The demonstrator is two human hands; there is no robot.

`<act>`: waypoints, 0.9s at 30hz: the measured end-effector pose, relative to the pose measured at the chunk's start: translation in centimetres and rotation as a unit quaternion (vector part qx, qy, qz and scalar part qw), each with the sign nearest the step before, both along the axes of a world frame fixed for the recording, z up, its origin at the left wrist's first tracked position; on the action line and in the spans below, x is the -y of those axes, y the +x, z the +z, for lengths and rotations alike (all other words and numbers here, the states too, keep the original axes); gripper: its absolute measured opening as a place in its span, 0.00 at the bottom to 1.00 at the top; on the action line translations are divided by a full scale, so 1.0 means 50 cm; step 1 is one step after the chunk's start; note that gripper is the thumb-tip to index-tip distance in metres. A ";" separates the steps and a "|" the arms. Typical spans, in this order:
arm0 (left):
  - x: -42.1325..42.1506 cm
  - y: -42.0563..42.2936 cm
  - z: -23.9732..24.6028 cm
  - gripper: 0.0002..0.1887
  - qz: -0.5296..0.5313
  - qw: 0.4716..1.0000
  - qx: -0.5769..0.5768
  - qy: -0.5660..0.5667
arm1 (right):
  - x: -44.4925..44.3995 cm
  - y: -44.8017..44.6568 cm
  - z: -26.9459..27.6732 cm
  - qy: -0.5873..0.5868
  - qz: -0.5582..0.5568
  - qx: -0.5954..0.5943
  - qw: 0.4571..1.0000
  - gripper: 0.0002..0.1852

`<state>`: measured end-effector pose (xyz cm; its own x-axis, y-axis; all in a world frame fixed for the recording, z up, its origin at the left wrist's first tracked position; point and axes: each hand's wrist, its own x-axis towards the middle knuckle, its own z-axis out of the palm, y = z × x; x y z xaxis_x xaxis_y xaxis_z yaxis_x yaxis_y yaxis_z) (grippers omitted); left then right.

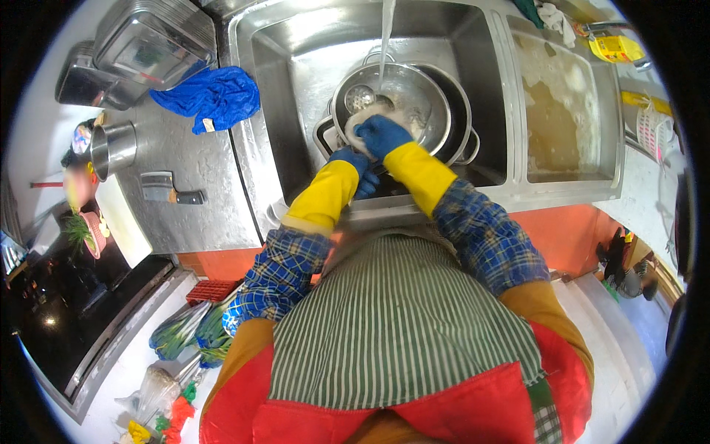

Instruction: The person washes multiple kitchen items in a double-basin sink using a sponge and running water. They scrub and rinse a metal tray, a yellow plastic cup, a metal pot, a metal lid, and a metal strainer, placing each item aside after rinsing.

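Note:
Water runs from above into a round steel bowl (435, 94), nested over a larger two-handled steel pot (463, 119) in a steel sink basin (310, 72). Both my hands wear blue and yellow rubber gloves. My right hand (385, 136) is closed on a pale, blurred cloth or pad (360, 119) at the bowl's near left edge. My left hand (358, 169) is lower, just outside the bowl; whether it grips the rim cannot be told. A perforated steel ladle head (360, 99) lies inside the bowl. Beneath is a dark rectangular pan (321, 139), partly hidden.
A second basin at right holds murky water (554, 122). On the left counter are a cleaver (169, 188), a blue cloth (213, 97), a steel pot (113, 149), stacked steel trays (155, 47) and a white board (125, 222). People are at the far left and far right.

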<state>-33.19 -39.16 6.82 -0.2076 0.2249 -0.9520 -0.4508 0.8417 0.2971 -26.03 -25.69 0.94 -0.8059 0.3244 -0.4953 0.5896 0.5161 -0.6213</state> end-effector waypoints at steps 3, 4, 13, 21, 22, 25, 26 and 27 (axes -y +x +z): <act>0.006 0.000 0.023 0.14 -0.046 0.999 -0.014 0.000 | -0.021 -0.020 -0.061 -0.089 -0.131 0.064 0.985 0.21; 0.016 0.003 0.030 0.14 -0.043 0.999 -0.013 -0.010 | -0.045 -0.021 -0.087 0.030 -0.040 0.095 0.994 0.22; 0.085 0.008 -0.067 0.11 -0.332 0.724 -0.605 -0.006 | -0.091 0.039 -0.011 -0.008 -0.260 -0.020 0.965 0.36; 0.030 0.034 0.023 0.18 -0.275 0.766 -0.572 0.102 | 0.034 -0.033 0.162 -0.576 -0.284 -0.160 0.750 0.28; 0.019 0.030 0.054 0.25 -0.236 0.793 -0.545 0.134 | 0.025 -0.029 0.167 -0.594 -0.284 -0.186 0.730 0.27; 0.006 -0.006 0.132 0.29 -0.004 0.983 -0.084 0.165 | 0.008 -0.021 0.172 -0.486 -0.119 -0.287 0.817 0.25; 0.003 -0.017 0.149 0.32 0.019 0.994 0.007 0.109 | 0.007 -0.018 0.174 -0.572 -0.132 -0.287 0.757 0.27; 0.008 -0.018 0.163 0.31 0.029 0.993 0.019 0.115 | 0.006 -0.021 0.177 -0.559 -0.126 -0.274 0.772 0.27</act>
